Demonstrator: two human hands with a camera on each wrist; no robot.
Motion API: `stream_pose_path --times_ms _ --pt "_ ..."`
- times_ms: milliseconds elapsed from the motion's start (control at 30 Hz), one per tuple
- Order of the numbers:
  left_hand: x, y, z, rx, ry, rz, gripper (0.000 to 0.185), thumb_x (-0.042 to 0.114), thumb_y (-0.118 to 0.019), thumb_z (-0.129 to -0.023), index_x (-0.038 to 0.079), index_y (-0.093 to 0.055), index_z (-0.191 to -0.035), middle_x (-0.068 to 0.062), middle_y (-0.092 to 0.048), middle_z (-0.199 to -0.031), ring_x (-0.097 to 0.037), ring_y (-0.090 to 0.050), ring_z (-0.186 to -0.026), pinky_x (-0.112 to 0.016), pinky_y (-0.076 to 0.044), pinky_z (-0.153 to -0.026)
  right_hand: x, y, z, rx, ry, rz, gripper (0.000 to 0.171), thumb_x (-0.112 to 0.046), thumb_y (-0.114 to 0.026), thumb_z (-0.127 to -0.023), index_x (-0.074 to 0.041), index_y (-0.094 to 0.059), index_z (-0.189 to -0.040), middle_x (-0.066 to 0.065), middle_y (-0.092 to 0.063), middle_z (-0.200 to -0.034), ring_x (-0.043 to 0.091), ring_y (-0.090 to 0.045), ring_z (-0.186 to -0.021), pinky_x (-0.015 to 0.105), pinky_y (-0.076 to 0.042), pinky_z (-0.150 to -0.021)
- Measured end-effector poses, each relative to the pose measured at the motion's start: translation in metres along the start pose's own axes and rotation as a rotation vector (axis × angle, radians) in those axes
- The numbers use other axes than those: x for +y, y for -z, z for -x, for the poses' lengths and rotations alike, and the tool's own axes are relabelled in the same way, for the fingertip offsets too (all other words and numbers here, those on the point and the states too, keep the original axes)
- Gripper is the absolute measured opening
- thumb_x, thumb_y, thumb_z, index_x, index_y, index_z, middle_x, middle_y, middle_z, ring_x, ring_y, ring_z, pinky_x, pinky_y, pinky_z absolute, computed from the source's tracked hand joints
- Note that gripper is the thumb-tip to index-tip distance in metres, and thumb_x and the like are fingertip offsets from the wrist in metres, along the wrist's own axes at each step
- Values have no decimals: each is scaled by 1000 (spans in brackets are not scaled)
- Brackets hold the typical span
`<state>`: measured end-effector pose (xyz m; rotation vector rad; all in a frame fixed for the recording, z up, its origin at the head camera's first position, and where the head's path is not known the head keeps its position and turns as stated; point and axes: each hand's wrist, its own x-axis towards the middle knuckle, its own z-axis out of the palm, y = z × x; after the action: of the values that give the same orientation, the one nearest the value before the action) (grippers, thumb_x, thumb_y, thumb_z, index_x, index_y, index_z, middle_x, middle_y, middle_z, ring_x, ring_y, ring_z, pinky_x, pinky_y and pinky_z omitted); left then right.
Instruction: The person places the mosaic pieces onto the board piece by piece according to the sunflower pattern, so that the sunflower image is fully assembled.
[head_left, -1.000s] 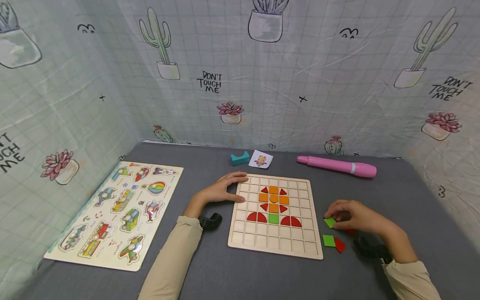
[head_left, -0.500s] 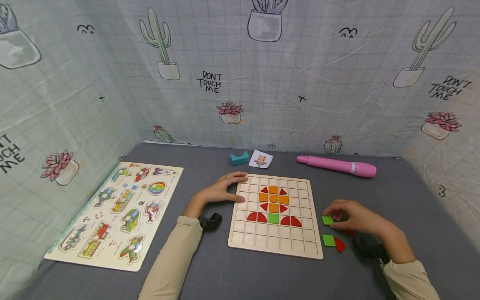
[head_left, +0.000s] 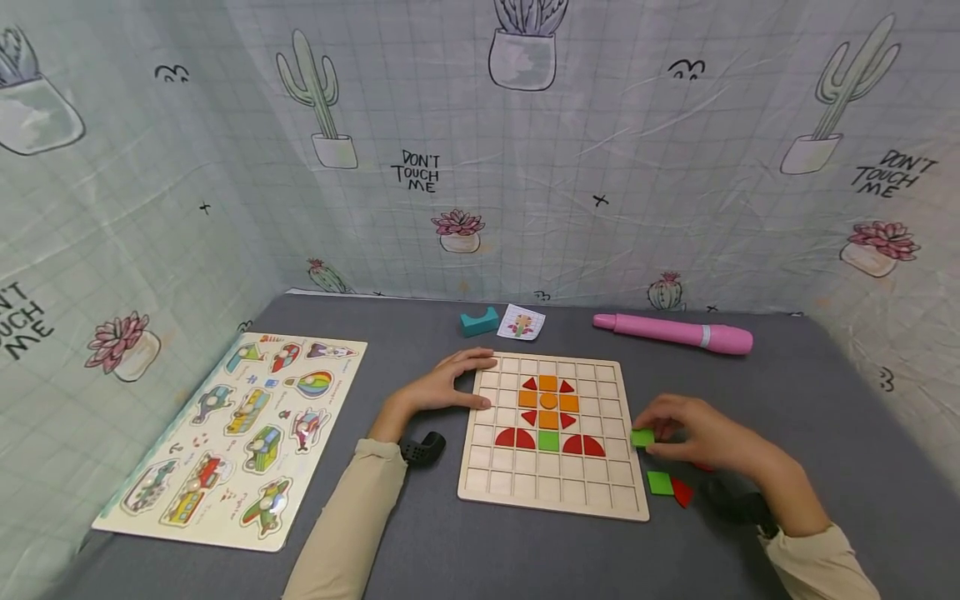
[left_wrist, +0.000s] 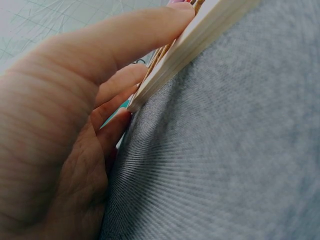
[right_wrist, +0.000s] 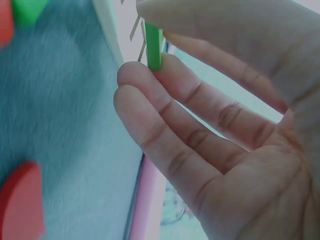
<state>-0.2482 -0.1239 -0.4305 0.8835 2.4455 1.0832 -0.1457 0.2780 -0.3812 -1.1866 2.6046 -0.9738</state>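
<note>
My right hand point(head_left: 701, 429) pinches a green square tile point(head_left: 642, 437) between thumb and fingers, just at the right edge of the wooden grid board point(head_left: 517, 482). In the right wrist view the tile point(right_wrist: 153, 47) stands edge-on at the fingertips. My left hand point(head_left: 438, 387) rests on the board's upper left edge, its straight thumb point(left_wrist: 150, 32) lying over the rim. On the board, orange squares and an orange circle point(head_left: 549, 401) form a cross with red triangles around it. Below them lie a green square point(head_left: 548, 441) and red quarter-circles point(head_left: 516, 437).
Right of the board lie another green square point(head_left: 660, 483) and a red quarter-circle point(head_left: 682, 492); more red shows under my right hand. Behind the board are a teal block point(head_left: 479, 322), a pattern card point(head_left: 521, 322) and a pink pen-shaped stick point(head_left: 675, 332). A vehicle puzzle point(head_left: 300, 467) lies left.
My right hand has carried the green square leftward from the table to the board's right edge. The left hand has stayed on the board. The head view has tilted slightly.
</note>
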Motion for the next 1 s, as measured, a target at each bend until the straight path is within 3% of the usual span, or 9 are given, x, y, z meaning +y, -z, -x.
stream_pose_path --times_ms 333,700,1000 --pt "-1 0 -1 2 4 8 72 29 -75 -85 12 -44 -148 -5 -27 -159 -29 -16 -148 -58 -12 -116 -23 -15 -18 -13 10 28 22 -7 -76 -84 -7 -70 -105 2 -61 -100 12 -57 -82 29 -53 -70" --pt "-2 0 -2 -3 6 -9 72 27 -75 -86 12 -43 -149 -5 -27 -159 -28 -15 -148 -58 -11 -116 -41 -41 -37 -92 -22 -38 18 -14 -71 -90 -10 -71 -108 -3 -59 -106 11 -54 -89 26 -51 -73" --pt "-3 1 -2 -5 0 -13 72 26 -74 -86 11 -42 -149 -6 -26 -159 -29 -15 -148 -58 -11 -117 -48 -49 -50 -120 67 12 12 -13 -73 -89 -14 -70 -100 -4 -60 -100 10 -53 -86 25 -49 -73"
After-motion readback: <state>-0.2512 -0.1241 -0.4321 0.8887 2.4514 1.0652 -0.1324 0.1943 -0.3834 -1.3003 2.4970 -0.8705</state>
